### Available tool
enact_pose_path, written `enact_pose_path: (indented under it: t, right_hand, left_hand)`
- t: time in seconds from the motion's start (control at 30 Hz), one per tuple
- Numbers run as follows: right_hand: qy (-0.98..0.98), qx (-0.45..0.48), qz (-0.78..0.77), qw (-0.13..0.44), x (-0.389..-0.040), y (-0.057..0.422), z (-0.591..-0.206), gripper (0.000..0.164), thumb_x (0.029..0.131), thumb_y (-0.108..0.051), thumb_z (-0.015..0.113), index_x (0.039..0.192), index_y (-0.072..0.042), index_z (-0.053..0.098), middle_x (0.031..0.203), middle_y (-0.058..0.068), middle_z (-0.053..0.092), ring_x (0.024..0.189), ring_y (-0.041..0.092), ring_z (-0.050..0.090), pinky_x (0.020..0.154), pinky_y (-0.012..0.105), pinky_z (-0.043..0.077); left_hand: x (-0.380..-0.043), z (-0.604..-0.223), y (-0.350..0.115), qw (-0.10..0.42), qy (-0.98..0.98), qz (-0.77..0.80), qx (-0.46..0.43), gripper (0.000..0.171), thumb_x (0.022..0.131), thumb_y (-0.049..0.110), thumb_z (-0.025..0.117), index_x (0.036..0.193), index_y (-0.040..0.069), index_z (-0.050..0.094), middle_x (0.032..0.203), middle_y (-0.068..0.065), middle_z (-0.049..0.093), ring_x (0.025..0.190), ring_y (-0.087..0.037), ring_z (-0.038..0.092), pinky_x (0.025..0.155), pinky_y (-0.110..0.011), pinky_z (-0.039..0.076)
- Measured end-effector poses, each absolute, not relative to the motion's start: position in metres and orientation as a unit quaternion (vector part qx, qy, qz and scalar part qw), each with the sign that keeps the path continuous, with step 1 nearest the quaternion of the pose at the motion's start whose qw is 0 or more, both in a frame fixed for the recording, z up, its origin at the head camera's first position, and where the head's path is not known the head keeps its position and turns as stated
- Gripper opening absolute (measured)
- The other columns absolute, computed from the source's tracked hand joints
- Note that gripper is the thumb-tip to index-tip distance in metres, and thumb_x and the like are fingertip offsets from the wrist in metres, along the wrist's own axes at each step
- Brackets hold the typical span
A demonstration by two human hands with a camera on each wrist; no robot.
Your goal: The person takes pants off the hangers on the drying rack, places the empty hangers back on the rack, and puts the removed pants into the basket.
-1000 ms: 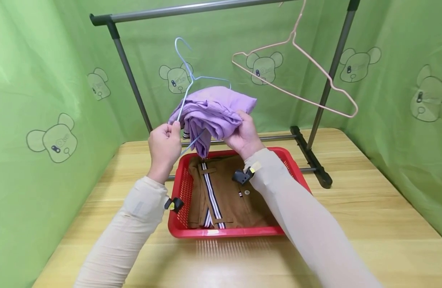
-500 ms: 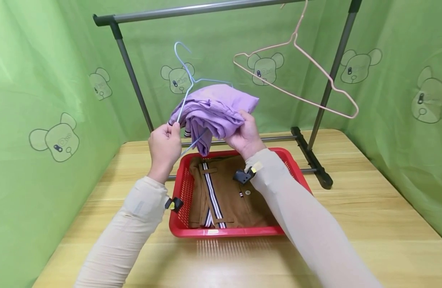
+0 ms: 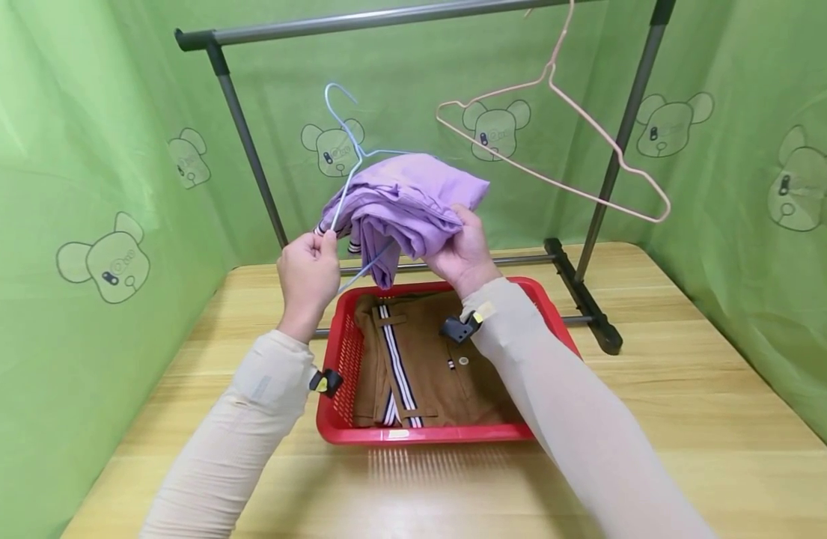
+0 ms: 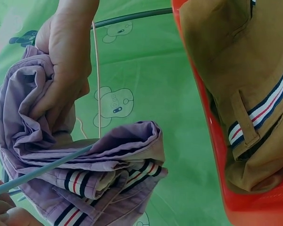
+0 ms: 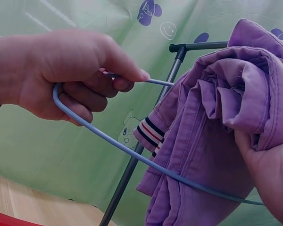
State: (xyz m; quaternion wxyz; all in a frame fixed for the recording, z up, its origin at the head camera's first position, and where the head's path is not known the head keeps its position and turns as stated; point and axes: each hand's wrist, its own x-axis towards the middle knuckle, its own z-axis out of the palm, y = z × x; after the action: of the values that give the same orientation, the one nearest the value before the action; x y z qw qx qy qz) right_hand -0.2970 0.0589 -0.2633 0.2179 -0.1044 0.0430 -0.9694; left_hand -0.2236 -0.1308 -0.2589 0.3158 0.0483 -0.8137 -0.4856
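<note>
My left hand (image 3: 310,277) pinches the left side of a light-blue wire hanger (image 3: 349,180), its hook pointing up. A bunched purple garment (image 3: 413,202) with navy-white-red striped trim is threaded through the hanger, lying over its bottom bar (image 5: 118,145). On the right, my right hand (image 3: 463,254) grips the folded cloth, its fingers partly hidden by it. In the right wrist view the left hand (image 5: 61,70) curls around the hanger's rounded corner. The garment hides the hanger's right end in the head view.
Below the hands stands a red plastic basket (image 3: 440,434) holding a folded brown garment (image 3: 426,359) with striped trim. A pink hanger (image 3: 548,176) hangs at the right from the grey rack bar (image 3: 386,15). Rack feet (image 3: 581,299) rest on the wooden table (image 3: 689,389); green curtains surround it.
The right hand and the purple cloth have shifted slightly right and up, further along the hanger. The hanger's hook has dipped slightly; the left hand has stayed almost still.
</note>
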Motion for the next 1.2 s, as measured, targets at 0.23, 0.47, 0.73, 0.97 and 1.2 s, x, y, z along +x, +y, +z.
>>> enact_pose_path:
  t: [0.23,0.47,0.73,0.97,1.2]
  right_hand:
    - [0.044,-0.106,-0.969,0.217,-0.2989,0.0598,-0.264,0.054,0.061,0.01,0.06,0.113,0.002,0.045,0.107,0.021,0.062,0.098,0.034,0.066,0.096,0.037,0.048]
    - [0.037,-0.118,-0.968,0.219,-0.2999,0.0615,-0.2645,0.059,0.058,0.011,0.064,0.114,0.003,0.046,0.108,0.021,0.062,0.099,0.034,0.065,0.099,0.036,0.046]
    - [0.02,-0.114,-0.967,0.226,-0.3008,0.0636,-0.2646,0.053,0.063,0.009,0.059,0.114,0.003,0.045,0.108,0.023,0.062,0.099,0.036,0.065,0.1,0.038,0.045]
    - [0.028,-0.112,-0.965,0.236,-0.2993,0.0649,-0.266,0.058,0.065,0.007,0.059,0.121,0.002,0.046,0.115,0.023,0.061,0.104,0.038,0.062,0.103,0.04,0.042]
    - [0.028,-0.126,-0.962,0.242,-0.2989,0.0665,-0.2646,0.059,0.065,0.006,0.059,0.122,0.002,0.046,0.116,0.024,0.06,0.106,0.039,0.061,0.095,0.042,0.045]
  left_hand:
    - [-0.2232,-0.259,-0.1311,0.299,-0.817,-0.491,0.048,0.035,0.097,0.021,0.057,0.064,0.011,0.051,0.058,0.002,0.043,0.058,-0.018,0.042,0.057,-0.032,0.036]
    - [-0.2211,-0.2582,-0.1301,0.219,-0.824,-0.521,0.038,0.034,0.104,0.029,0.042,0.078,0.009,0.05,0.069,-0.01,0.053,0.06,-0.02,0.054,0.057,-0.032,0.046]
    - [-0.2197,-0.2557,-0.1274,0.115,-0.748,-0.654,0.017,0.031,0.107,0.032,0.034,0.094,0.007,0.046,0.076,-0.011,0.051,0.054,-0.015,0.054,0.048,-0.031,0.055]
    - [-0.2204,-0.2565,-0.1253,0.135,-0.755,-0.641,0.037,0.031,0.107,0.032,0.033,0.09,0.008,0.044,0.071,-0.005,0.044,0.044,-0.012,0.043,0.04,-0.024,0.044]
    - [-0.2215,-0.2563,-0.1255,0.164,-0.796,-0.58,0.055,0.032,0.107,0.031,0.032,0.089,0.007,0.044,0.071,-0.005,0.038,0.05,-0.016,0.045,0.044,-0.031,0.052]
